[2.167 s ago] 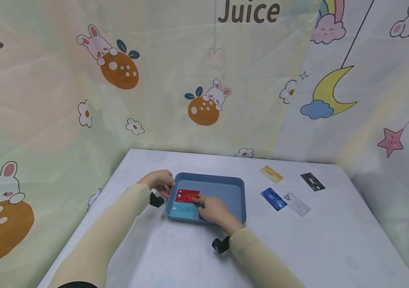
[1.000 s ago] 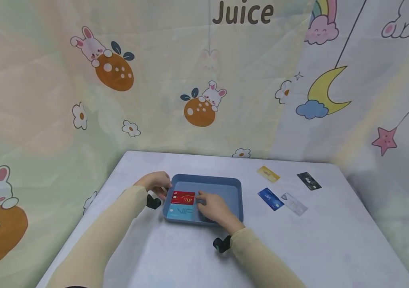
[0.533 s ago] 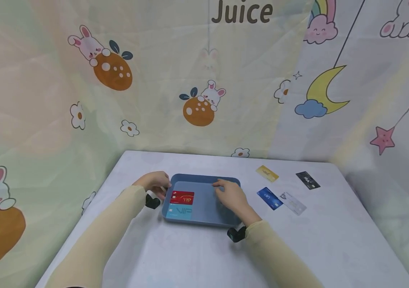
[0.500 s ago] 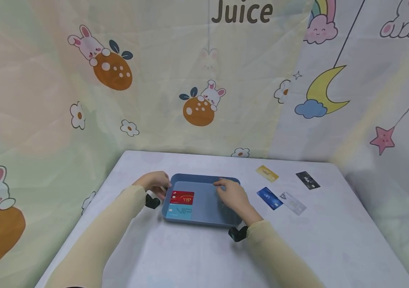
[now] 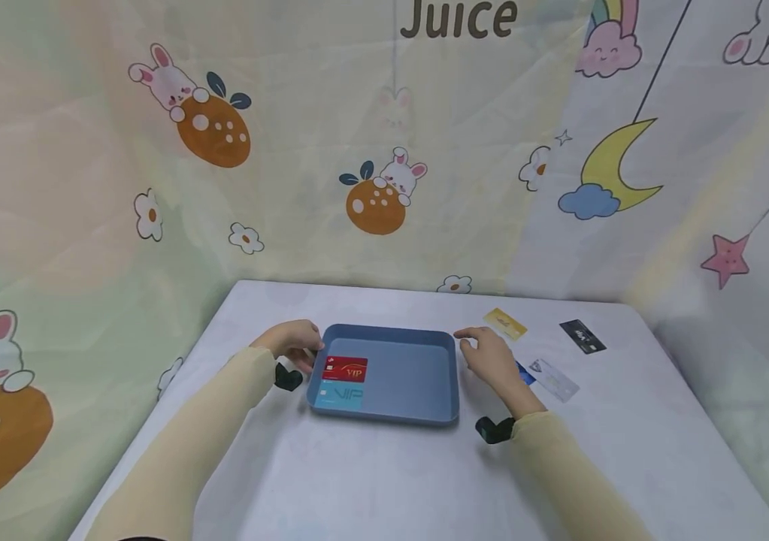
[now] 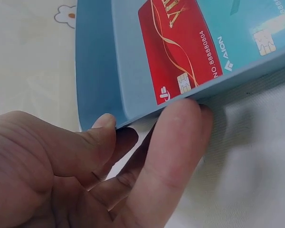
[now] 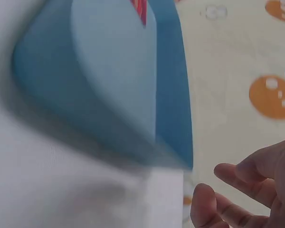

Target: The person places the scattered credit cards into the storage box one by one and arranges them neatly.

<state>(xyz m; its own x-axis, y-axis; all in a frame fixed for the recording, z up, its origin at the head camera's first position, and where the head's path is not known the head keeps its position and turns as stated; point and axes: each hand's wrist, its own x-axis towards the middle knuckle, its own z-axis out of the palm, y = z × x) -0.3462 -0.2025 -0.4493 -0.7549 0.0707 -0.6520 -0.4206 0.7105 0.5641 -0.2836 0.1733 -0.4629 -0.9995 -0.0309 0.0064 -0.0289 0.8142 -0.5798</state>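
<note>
In the head view, a blue-grey tray (image 5: 411,376) lies on the white table. A red VIP card (image 5: 337,368) rests in its left part, just behind a light-blue VIP card (image 5: 338,396). My left hand (image 5: 289,342) holds the tray's left edge. In the left wrist view, the thumb (image 6: 104,121) meets the rim and a finger (image 6: 175,137) touches the outer wall beside the red card. My right hand (image 5: 492,364) hovers just past the tray's right side, its fingers loosely bent around nothing. It partly covers a dark-blue card (image 5: 525,373).
Right of the tray, a gold card (image 5: 506,323) lies toward the back and a black card (image 5: 583,336) farther right. A silver card (image 5: 553,379) lies beside the dark-blue one. Patterned cloth walls (image 5: 303,150) enclose the table (image 5: 357,481).
My right hand has lifted off the red card and moved right, out over the tray's right edge. The red card stays in place, and my left hand keeps at the tray's left edge.
</note>
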